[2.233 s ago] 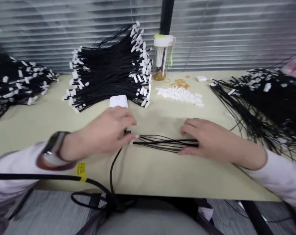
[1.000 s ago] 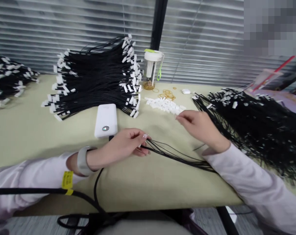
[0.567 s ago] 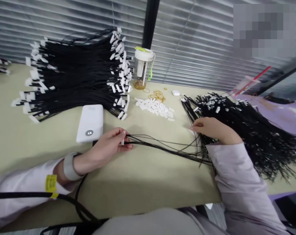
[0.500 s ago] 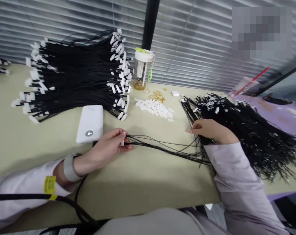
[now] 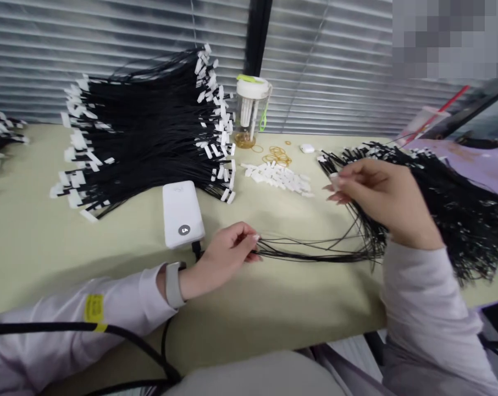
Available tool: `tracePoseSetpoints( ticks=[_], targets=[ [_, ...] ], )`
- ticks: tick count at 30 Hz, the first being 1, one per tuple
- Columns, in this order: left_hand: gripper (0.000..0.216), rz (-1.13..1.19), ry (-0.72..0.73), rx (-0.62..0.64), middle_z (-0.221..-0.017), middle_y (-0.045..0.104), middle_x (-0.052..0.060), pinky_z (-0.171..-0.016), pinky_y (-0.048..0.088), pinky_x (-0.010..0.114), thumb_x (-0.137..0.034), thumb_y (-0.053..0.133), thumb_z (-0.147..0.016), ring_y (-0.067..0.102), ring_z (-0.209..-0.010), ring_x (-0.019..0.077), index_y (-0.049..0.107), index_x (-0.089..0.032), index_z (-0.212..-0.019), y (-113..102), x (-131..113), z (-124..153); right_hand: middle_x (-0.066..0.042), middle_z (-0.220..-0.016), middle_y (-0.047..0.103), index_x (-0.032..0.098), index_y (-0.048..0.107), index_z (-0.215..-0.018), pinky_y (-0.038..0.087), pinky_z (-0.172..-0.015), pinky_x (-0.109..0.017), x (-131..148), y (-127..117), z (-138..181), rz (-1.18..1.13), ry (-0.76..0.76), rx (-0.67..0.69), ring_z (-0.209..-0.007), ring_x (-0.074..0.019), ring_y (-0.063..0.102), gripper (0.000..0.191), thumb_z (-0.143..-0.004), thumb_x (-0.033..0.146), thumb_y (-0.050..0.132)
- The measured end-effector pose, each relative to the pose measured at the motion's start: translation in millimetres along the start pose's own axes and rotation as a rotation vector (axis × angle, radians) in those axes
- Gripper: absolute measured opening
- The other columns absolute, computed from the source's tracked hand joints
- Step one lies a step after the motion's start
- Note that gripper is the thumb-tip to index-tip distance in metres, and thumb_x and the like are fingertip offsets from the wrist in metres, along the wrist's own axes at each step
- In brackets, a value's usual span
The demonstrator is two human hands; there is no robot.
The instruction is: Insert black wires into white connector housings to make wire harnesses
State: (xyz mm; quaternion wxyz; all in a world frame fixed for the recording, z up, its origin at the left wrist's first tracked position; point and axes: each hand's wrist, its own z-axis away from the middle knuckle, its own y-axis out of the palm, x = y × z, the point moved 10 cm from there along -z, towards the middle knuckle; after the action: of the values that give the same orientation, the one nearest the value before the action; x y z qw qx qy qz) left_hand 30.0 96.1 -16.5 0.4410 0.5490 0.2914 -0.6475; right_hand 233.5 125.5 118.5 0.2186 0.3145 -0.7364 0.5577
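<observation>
- The left hand (image 5: 226,256), at the centre of the frame, has its thumb and fingers clamped on the ends of a loose bunch of thin black cables (image 5: 315,257).
- These cables go from the left hand to the right across the pale yellow-green tabletop (image 5: 290,308) and pass behind the right sleeve (image 5: 428,297).
- The right hand (image 5: 391,195), right of the centre, is raised with its thumb and fingertips near together; something small and white shows there, but I cannot tell if it is a held piece or a fingernail.
- Behind this hand, at the right, lies a wide heap of black cables (image 5: 459,214).
- Just beyond the left hand is a white rectangular power bank (image 5: 183,212) with a black plug in its near end.
- Farther, above the centre, are a pile of small white pieces (image 5: 278,177) and tan rubber bands (image 5: 277,155).
- At the upper left lies a thick stack of black cables with white ends (image 5: 150,132).
</observation>
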Motion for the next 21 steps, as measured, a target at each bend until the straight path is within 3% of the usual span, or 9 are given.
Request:
tracePoseSetpoints(
  ticks=[3,6,12,21],
  targets=[
    [0.021,-0.016,0.018,0.064,-0.071,0.052,-0.003,-0.056,0.048,0.019,-0.037,0.053,-0.077,0.060,-0.061,0.0079,0.054,-0.016,-0.083,5,-5,3,-0.003,-0.075,0.059,0.017,0.059,-0.081,0.050,-0.054,-0.022,51,66,14,-0.208,-0.171,0.285,-0.063,-0.0105,0.058,0.015,-0.073,0.029,0.061],
    [0.025,-0.070,0.035,0.078,-0.073,0.054,-0.002,-0.046,0.043,0.017,-0.039,0.051,-0.077,0.056,-0.056,0.0068,0.057,-0.017,-0.089,6,-10,4,-0.003,-0.079,0.057,0.018,0.063,-0.078,0.049,-0.055,-0.022,67,100,20,-0.287,-0.258,0.370,-0.064,-0.0087,0.056,0.010,-0.077,0.025,0.057],
    [0.020,-0.123,0.038,0.055,-0.060,0.048,-0.004,-0.043,0.039,0.017,-0.035,0.054,-0.075,0.048,-0.051,0.0067,0.055,-0.016,-0.080,6,-14,1,-0.003,-0.081,0.063,0.018,0.064,-0.084,0.048,-0.067,-0.024,56,111,26,-0.315,-0.286,0.425,-0.075,-0.0108,0.058,0.013,-0.080,0.023,0.053],
    [0.018,-0.136,0.110,-0.021,-0.060,0.049,-0.005,-0.048,0.043,0.020,-0.028,0.059,-0.071,0.049,-0.050,0.0064,0.047,-0.016,-0.065,8,-14,2,-0.002,-0.079,0.064,0.017,0.052,-0.091,0.050,-0.068,-0.025,29,128,36,-0.586,0.037,0.434,-0.073,-0.0110,0.061,0.019,-0.074,0.021,0.057]
  ],
)
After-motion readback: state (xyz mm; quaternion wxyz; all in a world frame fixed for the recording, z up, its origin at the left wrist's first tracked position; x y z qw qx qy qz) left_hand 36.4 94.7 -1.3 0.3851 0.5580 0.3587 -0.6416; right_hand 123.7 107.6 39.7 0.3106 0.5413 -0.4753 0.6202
